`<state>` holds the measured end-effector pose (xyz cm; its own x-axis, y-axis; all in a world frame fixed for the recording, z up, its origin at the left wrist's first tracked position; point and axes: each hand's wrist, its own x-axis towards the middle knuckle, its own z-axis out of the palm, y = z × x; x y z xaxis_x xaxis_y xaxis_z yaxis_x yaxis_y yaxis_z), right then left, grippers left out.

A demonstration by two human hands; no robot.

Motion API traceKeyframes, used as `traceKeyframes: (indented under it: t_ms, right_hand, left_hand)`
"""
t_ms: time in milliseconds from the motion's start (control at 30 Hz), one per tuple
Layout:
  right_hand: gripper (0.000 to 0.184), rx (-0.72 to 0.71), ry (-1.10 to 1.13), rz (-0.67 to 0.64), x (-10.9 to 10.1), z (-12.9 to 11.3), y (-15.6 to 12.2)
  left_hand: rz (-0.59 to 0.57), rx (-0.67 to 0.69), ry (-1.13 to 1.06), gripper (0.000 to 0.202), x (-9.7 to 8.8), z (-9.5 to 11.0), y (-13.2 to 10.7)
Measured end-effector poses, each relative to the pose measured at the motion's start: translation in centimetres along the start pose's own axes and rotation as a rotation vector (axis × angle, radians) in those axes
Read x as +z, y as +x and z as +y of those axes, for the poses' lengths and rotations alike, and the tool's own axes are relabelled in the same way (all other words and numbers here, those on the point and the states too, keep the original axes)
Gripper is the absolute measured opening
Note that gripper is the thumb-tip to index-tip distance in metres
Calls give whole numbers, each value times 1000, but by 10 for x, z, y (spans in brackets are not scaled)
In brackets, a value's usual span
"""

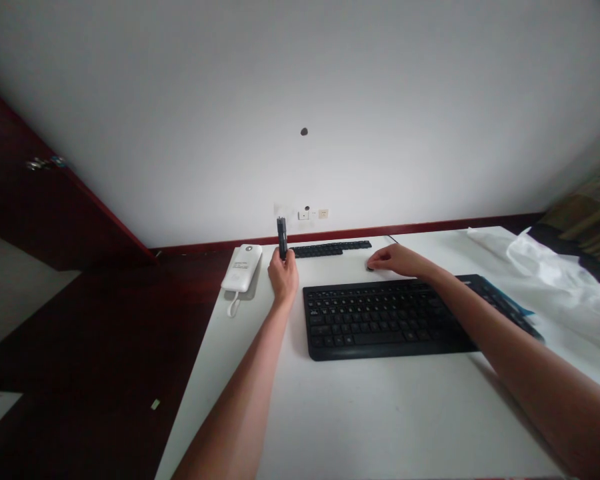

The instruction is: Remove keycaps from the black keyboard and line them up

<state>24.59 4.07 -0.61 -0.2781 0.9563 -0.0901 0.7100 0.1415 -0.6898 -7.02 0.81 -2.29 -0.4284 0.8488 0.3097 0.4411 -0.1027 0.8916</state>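
My left hand (283, 279) is closed around a black flashlight (282, 237), a short upright cylinder whose top end sticks up above the fingers. My right hand (397, 260) reaches over the keyboard, with its fingertips pinched on a small dark piece (370, 269) at the table surface; its kind is too small to make out. Below the right hand lies a black keyboard (370, 320), partly covered by my right forearm. Just behind the left hand are rows of small black keys (320, 251), set out near the table's far edge.
On the white table (360, 413), a white power bank (243, 268) with a strap loop lies at the left edge. Crumpled white plastic (555, 273) covers the right side. A bluish sheet (510, 303) shows beside the keyboard. Behind stands the wall with sockets (313, 214).
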Motion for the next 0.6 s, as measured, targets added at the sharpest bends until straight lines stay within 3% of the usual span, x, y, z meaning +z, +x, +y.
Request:
traceKeyframes:
  t_ms: [267,400,600]
  right_hand:
    - [25,-28,-30,104,0,8,-17]
    - [26,-21,-32,67,-4,13,-25]
    - [19,30,-191,119,3,-6,-32]
  left_hand:
    - [-19,1,-8,23,-1,2,0]
    - [-20,-4,-4,23,-1,1,0]
    - [-8,13,15,24,1,-2,1]
